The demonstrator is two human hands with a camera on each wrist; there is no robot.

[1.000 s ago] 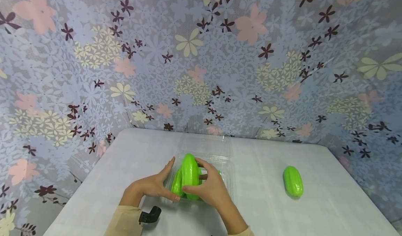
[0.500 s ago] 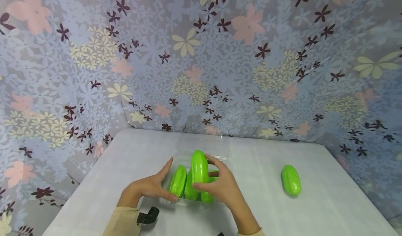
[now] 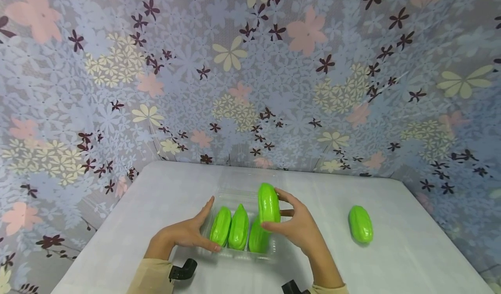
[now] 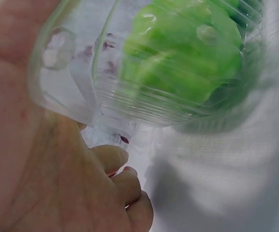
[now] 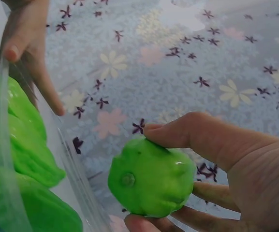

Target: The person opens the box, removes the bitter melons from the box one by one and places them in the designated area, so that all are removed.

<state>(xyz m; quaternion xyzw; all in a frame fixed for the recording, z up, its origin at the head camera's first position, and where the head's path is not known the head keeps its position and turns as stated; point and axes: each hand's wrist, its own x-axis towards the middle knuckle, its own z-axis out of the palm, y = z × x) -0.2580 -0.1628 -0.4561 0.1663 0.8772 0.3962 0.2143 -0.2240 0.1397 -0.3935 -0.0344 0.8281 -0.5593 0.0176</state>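
Observation:
A clear plastic tray (image 3: 239,253) lies on the white table and holds three green gourds (image 3: 239,227) side by side. My left hand (image 3: 194,232) holds its near-left corner, thumb along the front edge and a finger along the left wall; in the left wrist view the tray (image 4: 81,87) sits against that palm (image 4: 42,183). My right hand (image 3: 278,211) grips a fourth green gourd (image 3: 268,200) upright above the tray's right side. The right wrist view shows this gourd (image 5: 163,188) between thumb and fingers of my right hand (image 5: 134,180), beside the tray wall (image 5: 76,169).
Another green gourd (image 3: 360,224) lies alone on the table to the right. Flowered cloth walls (image 3: 250,76) close in the table at the back and both sides. Black wrist mounts (image 3: 182,269) show at the near edge.
My right hand has carried the held gourd rightward, from the tray's left part to above its right side, uncovering the gourds in the tray. The left hand has stayed on the tray.

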